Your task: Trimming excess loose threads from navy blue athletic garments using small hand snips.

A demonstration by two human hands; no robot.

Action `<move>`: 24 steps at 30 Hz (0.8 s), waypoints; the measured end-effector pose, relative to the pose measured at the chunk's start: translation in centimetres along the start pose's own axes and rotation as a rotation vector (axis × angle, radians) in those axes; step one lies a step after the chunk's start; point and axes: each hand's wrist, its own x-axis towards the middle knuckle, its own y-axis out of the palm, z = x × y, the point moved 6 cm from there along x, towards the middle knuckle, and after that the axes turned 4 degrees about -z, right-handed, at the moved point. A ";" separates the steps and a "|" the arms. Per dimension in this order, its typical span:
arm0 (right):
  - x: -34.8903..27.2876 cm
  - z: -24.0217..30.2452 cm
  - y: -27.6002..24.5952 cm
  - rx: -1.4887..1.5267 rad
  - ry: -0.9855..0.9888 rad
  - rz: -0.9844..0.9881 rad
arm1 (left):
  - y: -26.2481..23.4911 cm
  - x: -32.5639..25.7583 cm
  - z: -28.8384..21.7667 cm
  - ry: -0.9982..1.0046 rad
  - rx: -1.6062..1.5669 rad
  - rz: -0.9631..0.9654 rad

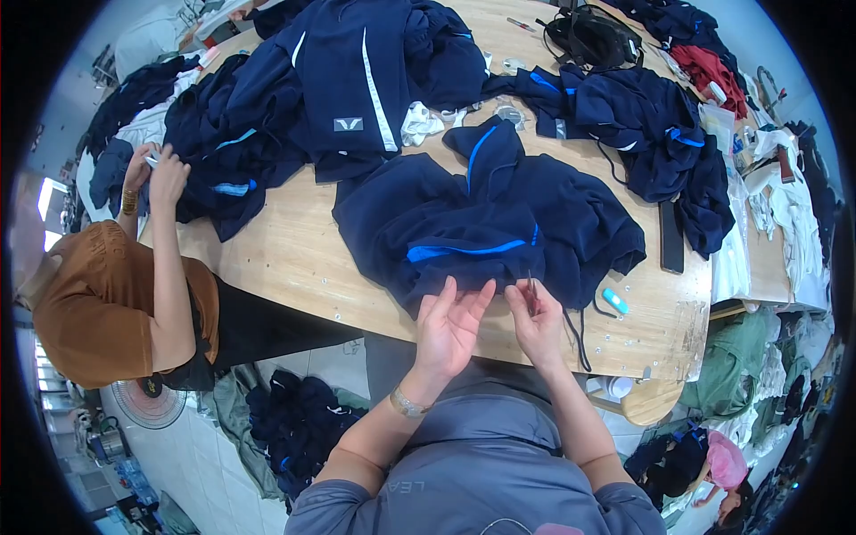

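A dark navy garment (562,209) with bright blue trim lies bunched on the table in front of me. At its near edge my left hand (446,334) is turned palm up, fingers apart, the fingertips close to or touching the cloth. Just to the right, my right hand (539,330) is closed round a small dark tool that looks like thread snips (533,296), its tip against the garment. Fine detail at the tip is too small to make out. A dark cord hangs from the garment beside my right hand.
On the wooden table (294,259), a blue-and-white marker-like item (614,301) and a black phone (671,237) lie to the right. More navy garments (352,80) are heaped behind. At left, a co-worker in a brown shirt (98,303) handles cloth. A fan (147,403) stands below.
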 end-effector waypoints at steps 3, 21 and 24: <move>0.5 0.4 -0.7 -0.055 -0.017 0.007 | 0.1 0.0 -0.1 0.019 0.012 0.002; 1.6 4.2 0.5 -0.667 -0.441 0.205 | 0.8 -0.2 -0.4 0.008 0.106 0.048; 1.7 4.4 0.5 -0.704 -0.453 0.212 | 0.8 -0.2 -0.4 0.026 0.139 0.050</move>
